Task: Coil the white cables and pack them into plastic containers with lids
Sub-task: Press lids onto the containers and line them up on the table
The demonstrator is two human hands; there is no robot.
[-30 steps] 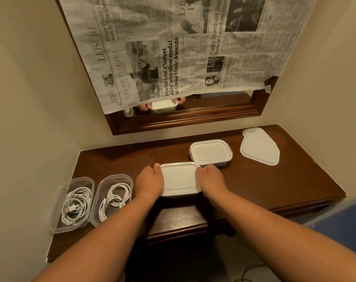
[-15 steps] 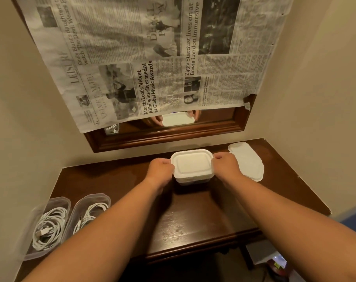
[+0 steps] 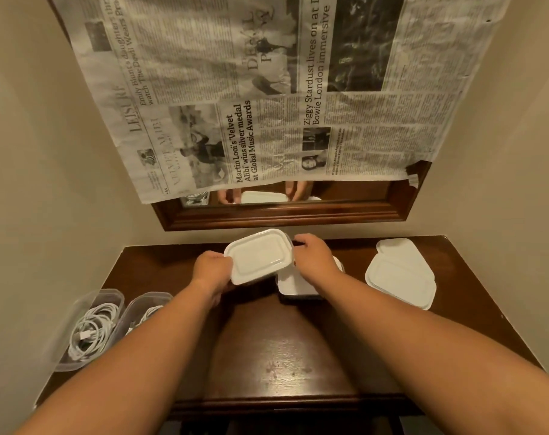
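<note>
A clear plastic container with a white lid (image 3: 257, 255) is held tilted above the dark wooden table (image 3: 285, 356). My left hand (image 3: 212, 270) grips its left end and my right hand (image 3: 315, 259) grips its right end. Just below it, partly hidden by my right hand, a second lidded container (image 3: 295, 287) stands on the table. At the left edge, two open clear containers each hold a coiled white cable: the outer one (image 3: 75, 312) with its cable (image 3: 92, 331), and the inner one (image 3: 141, 304), half covered by my left forearm.
Spare white lids (image 3: 401, 274) lie stacked at the table's right. A wood-framed mirror (image 3: 285, 215), mostly covered by newspaper (image 3: 266, 89), hangs on the wall behind the table. Walls close in on both sides.
The lidded container went from the table's front middle to the back by the second container. It is now raised and tilted above that container. The camera has moved closer.
</note>
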